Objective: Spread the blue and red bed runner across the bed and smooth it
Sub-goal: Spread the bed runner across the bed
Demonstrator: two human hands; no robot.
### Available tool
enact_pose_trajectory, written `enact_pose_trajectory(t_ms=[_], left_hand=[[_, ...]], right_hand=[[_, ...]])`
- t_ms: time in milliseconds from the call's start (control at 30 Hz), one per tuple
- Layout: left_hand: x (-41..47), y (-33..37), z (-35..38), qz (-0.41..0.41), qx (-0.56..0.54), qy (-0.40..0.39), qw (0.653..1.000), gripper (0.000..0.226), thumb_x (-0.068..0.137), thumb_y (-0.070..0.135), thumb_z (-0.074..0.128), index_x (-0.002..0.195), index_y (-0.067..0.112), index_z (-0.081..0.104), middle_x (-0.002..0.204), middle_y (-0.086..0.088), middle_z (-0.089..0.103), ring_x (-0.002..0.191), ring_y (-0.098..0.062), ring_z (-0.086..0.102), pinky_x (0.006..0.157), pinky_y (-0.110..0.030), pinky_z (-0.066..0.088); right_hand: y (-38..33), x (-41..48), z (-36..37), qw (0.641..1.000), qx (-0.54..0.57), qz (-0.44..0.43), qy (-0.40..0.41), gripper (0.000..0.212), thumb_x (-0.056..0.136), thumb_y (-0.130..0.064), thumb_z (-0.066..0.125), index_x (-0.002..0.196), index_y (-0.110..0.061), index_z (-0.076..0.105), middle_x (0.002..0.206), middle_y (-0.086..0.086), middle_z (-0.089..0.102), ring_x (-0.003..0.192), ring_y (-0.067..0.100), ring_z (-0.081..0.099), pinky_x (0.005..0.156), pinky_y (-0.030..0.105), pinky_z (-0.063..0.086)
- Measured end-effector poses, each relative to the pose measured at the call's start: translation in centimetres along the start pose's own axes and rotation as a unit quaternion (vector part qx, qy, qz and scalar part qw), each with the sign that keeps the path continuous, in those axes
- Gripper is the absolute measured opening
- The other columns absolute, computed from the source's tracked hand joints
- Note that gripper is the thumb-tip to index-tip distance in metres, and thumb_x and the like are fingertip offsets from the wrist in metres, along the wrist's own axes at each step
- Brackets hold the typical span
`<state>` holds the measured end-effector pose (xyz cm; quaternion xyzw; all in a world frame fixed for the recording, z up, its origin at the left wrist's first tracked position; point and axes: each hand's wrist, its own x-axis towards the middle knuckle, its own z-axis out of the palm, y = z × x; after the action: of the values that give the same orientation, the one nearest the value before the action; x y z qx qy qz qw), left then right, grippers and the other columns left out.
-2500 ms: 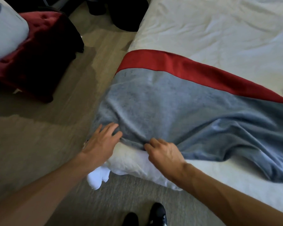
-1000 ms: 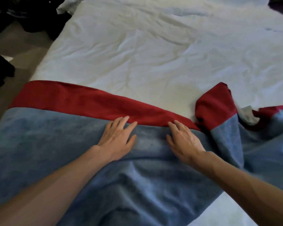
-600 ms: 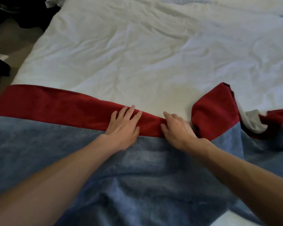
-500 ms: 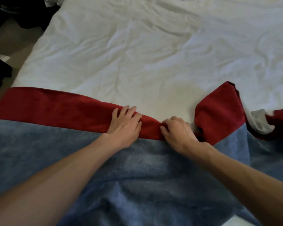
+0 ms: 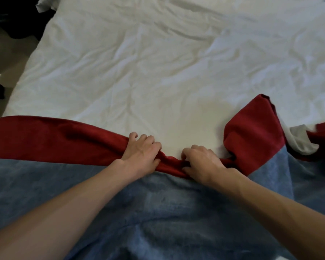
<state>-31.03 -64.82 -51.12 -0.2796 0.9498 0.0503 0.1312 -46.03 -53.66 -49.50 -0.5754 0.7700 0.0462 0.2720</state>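
Observation:
The bed runner lies across the near end of the bed, blue toward me with a red band along its far edge. My left hand grips the red band near the middle, fingers curled over its far edge. Close beside it, my right hand also clutches the red band, which bunches between the two hands. To the right the runner is folded up into a red peak, and its pale underside shows.
The wrinkled white bedding covers the rest of the bed beyond the runner. The bed's left edge drops to a tan floor, with dark objects at the upper left.
My hands moved from the runner's left corner to its middle. Their flat fingers slid up onto the red band, then curled and gathered it, bunching the cloth between them.

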Motion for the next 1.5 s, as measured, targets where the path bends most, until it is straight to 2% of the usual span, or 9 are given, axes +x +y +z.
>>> enact_pose_trajectory(t_ms=[167, 300, 500, 600, 667, 767, 900, 1133, 1500], left_hand=[[0.0, 0.5, -0.2, 0.010, 0.000, 0.033, 0.999, 0.009, 0.090, 0.022, 0.047, 0.099, 0.020, 0.048, 0.102, 0.003, 0.053, 0.096, -0.019, 0.049, 0.095, -0.040, 0.029], [1.0, 0.5, -0.9, -0.029, -0.013, 0.096, 0.995, 0.012, 0.088, 0.012, 0.046, 0.097, 0.019, 0.045, 0.096, 0.003, 0.055, 0.095, -0.021, 0.051, 0.096, -0.040, 0.026], [3.2, 1.0, -1.4, -0.077, -0.040, 0.190, 0.978, 0.037, 0.085, 0.024, 0.056, 0.120, 0.013, 0.053, 0.139, -0.016, 0.041, 0.130, -0.030, 0.036, 0.108, -0.053, 0.018], [2.1, 1.8, -0.4, -0.042, -0.039, 0.103, 0.993, 0.063, 0.093, 0.042, 0.039, 0.147, 0.014, 0.022, 0.156, -0.018, 0.005, 0.144, -0.033, 0.005, 0.115, -0.054, 0.006], [1.3, 1.9, 0.6, -0.017, -0.034, 0.043, 0.998, 0.067, 0.095, 0.048, 0.028, 0.150, 0.018, 0.004, 0.157, -0.014, -0.011, 0.144, -0.030, -0.011, 0.115, -0.053, -0.001], [1.1, 1.4, 2.0, -0.021, -0.048, -0.015, 0.999, 0.067, 0.096, 0.052, 0.022, 0.150, 0.022, -0.003, 0.156, -0.011, -0.019, 0.142, -0.029, -0.019, 0.115, -0.052, -0.008], [1.5, 0.7, 3.1, -0.019, -0.037, -0.035, 0.999, 0.068, 0.095, 0.056, 0.018, 0.149, 0.025, -0.007, 0.155, -0.011, -0.023, 0.142, -0.029, -0.022, 0.114, -0.052, -0.010], [1.4, 0.7, 3.4, -0.016, -0.045, -0.016, 0.999, 0.069, 0.095, 0.055, 0.023, 0.150, 0.024, -0.004, 0.156, -0.011, -0.019, 0.142, -0.029, -0.019, 0.114, -0.054, -0.008], [-4.1, 5.1, 3.2, -0.077, -0.120, 0.089, 0.986, 0.063, 0.081, 0.043, 0.039, 0.136, 0.013, 0.046, 0.145, -0.014, 0.039, 0.137, -0.030, 0.029, 0.111, -0.053, 0.018]], right_hand=[[-0.7, -0.2, -0.3, 0.999, -0.039, -0.032, 0.011, 0.009, 0.088, -0.024, 0.049, 0.092, -0.016, 0.050, 0.100, 0.007, 0.058, 0.089, 0.027, 0.052, 0.077, 0.035, 0.034], [-0.1, 0.1, -1.8, 0.997, 0.027, -0.003, 0.075, 0.006, 0.091, -0.021, 0.045, 0.091, -0.015, 0.043, 0.091, 0.008, 0.062, 0.083, 0.032, 0.054, 0.069, 0.033, 0.026], [1.0, 3.8, -3.7, 0.975, -0.060, 0.043, 0.207, 0.017, 0.083, -0.008, 0.045, 0.099, -0.015, 0.049, 0.102, 0.010, 0.057, 0.094, 0.033, 0.049, 0.081, 0.040, 0.032], [0.7, 4.3, -2.9, 0.970, -0.117, 0.076, 0.201, 0.030, 0.083, -0.008, 0.044, 0.112, -0.010, 0.052, 0.124, 0.018, 0.046, 0.112, 0.037, 0.043, 0.094, 0.043, 0.032], [0.3, 3.6, -1.6, 0.977, -0.118, 0.040, 0.176, 0.042, 0.089, -0.017, 0.042, 0.131, -0.008, 0.043, 0.147, 0.025, 0.026, 0.135, 0.039, 0.025, 0.111, 0.048, 0.022], [0.4, 2.4, 0.4, 0.987, -0.121, -0.046, 0.091, 0.056, 0.099, -0.032, 0.029, 0.149, -0.009, 0.015, 0.158, 0.018, 0.000, 0.145, 0.031, 0.000, 0.117, 0.043, 0.002], [1.5, 2.4, 2.5, 0.992, -0.120, -0.025, 0.026, 0.061, 0.101, -0.043, 0.015, 0.151, -0.013, -0.004, 0.158, 0.012, -0.011, 0.145, 0.026, -0.010, 0.118, 0.040, -0.003], [1.7, 2.6, 2.6, 0.995, -0.093, -0.026, 0.019, 0.064, 0.100, -0.045, 0.021, 0.151, -0.014, -0.004, 0.158, 0.011, -0.010, 0.145, 0.025, -0.008, 0.119, 0.039, 0.000], [1.9, -4.6, 4.6, 0.985, -0.034, -0.116, 0.123, 0.054, 0.095, -0.021, 0.041, 0.146, -0.011, 0.030, 0.155, 0.016, 0.021, 0.144, 0.030, 0.016, 0.117, 0.037, 0.007]])
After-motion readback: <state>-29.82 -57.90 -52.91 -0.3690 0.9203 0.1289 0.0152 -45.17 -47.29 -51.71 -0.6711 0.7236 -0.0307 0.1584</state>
